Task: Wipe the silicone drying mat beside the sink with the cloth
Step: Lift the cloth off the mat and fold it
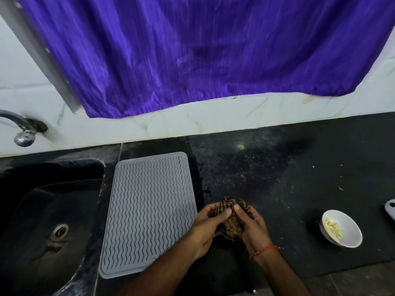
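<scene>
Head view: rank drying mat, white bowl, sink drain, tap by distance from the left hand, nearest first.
From the left hand, which holds the bunched cloth together with the right hand:
1. Drying mat: just left of it, at the mat's right edge.
2. White bowl: to the right, past the right hand.
3. Sink drain: left, beyond the mat.
4. Tap: far left on the wall.
</scene>
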Tool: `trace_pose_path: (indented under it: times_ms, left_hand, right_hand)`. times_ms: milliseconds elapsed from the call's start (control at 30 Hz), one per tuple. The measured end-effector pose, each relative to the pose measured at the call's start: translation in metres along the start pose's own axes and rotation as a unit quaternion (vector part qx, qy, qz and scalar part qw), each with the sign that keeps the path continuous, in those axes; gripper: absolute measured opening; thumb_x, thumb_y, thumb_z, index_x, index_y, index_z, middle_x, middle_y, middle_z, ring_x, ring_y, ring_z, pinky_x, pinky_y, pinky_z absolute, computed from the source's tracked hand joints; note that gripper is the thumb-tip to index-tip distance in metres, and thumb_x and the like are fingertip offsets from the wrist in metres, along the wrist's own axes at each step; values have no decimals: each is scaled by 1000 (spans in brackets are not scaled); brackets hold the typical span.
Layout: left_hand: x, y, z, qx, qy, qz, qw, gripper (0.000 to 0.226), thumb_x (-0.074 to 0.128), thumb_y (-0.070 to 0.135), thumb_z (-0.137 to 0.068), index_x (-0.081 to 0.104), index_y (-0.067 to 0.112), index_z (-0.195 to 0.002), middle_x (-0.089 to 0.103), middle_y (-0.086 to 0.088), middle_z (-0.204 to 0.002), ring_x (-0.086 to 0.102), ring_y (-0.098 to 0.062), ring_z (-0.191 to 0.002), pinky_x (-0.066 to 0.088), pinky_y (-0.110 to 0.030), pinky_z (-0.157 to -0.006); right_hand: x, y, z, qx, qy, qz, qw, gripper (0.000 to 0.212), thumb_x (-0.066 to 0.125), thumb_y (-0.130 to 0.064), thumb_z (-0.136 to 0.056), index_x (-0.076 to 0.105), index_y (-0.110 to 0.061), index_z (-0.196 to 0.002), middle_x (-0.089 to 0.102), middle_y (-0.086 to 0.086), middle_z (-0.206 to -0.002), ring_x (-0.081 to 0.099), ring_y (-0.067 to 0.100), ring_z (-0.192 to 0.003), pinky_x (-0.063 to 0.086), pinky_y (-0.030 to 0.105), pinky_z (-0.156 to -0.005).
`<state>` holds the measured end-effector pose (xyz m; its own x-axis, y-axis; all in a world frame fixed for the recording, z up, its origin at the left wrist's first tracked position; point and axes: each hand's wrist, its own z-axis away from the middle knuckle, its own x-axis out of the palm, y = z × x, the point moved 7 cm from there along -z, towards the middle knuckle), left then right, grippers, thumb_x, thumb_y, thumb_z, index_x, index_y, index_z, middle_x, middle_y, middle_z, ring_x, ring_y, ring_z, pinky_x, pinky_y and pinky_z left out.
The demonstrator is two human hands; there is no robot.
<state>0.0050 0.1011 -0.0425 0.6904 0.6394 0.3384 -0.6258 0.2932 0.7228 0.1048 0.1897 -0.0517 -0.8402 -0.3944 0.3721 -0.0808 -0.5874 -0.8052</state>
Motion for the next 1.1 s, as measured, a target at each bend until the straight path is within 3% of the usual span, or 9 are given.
trace_pose_path:
  times_ms: [267, 367, 467, 533, 600, 767, 900, 1033, 1100]
  left_hand:
    - [-65, 38, -2, 81, 165, 44, 982, 20, 70, 22, -91, 64, 17, -109, 73, -6, -105, 70, -16, -91, 57, -25, -66]
    - [-113, 56, 9, 119, 244, 84, 959, 16, 62, 27, -97, 63, 16, -107, 72, -8, -106, 69, -24, -97, 58, -35, -79]
    - [-160, 74, 22, 143, 282, 137, 939, 13, 54, 26, -101, 61, 17, -106, 70, -5, -101, 65, -25, -92, 51, -34, -73]
    - [-191, 88, 34, 158, 303, 155, 927, 12, 51, 29, -102, 60, 20, -103, 65, 0, -93, 61, -20, -84, 47, -32, -68]
    - [-215, 98, 45, 158, 326, 153, 919, 17, 51, 34, -102, 61, 20, -105, 67, 1, -101, 64, -20, -90, 49, -32, -70]
    - [-253, 108, 69, 152, 374, 135, 905, 29, 53, 44, -99, 66, 20, -108, 71, -2, -111, 66, -26, -105, 52, -37, -78]
    - [-271, 105, 74, 128, 384, 149, 902, 35, 52, 47, -98, 68, 19, -109, 74, 1, -106, 68, -21, -98, 53, -36, -75]
    - [-285, 98, 77, 122, 389, 161, 899, 37, 51, 48, -98, 71, 18, -105, 76, -1, -100, 70, -17, -82, 52, -31, -65]
    - [-292, 96, 77, 134, 389, 162, 897, 37, 49, 46, -99, 70, 16, -105, 76, -3, -98, 69, -15, -73, 52, -28, -59]
  right_hand:
    - [55, 1, -35, 21, -16, 68, 997, 38, 74, -28, -82, 65, -2, -108, 71, 25, -107, 66, 43, -105, 50, 65, -90]
    - [115, 3, -57, 30, -69, 68, 995, 37, 73, -22, -83, 63, 0, -112, 72, 23, -105, 71, 36, -94, 57, 56, -81]
    - [189, 9, -78, 53, -119, 67, 989, 32, 71, -16, -85, 61, -1, -112, 74, 22, -94, 73, 34, -80, 59, 52, -70]
    - [243, 20, -93, 76, -152, 75, 983, 32, 69, -15, -86, 60, -2, -115, 73, 23, -96, 72, 36, -81, 58, 54, -72]
    - [291, 30, -106, 91, -173, 83, 977, 34, 65, -15, -88, 58, -3, -120, 70, 25, -100, 70, 37, -84, 56, 58, -77]
    - [386, 59, -138, 132, -170, 85, 973, 32, 59, -13, -91, 51, -6, -121, 67, 15, -86, 67, 30, -73, 54, 49, -76]
    - [440, 77, -162, 168, -153, 72, 971, 7, 56, -15, -92, 56, -14, -99, 68, 9, -67, 65, 23, -58, 51, 39, -71]
    - [486, 85, -179, 177, -171, 49, 968, 20, 54, -20, -95, 53, -18, -114, 62, 15, -91, 61, 29, -78, 49, 41, -78]
    - [493, 85, -189, 158, -157, 91, 971, 20, 56, -20, -95, 52, -19, -115, 62, 10, -101, 60, 25, -80, 47, 33, -77]
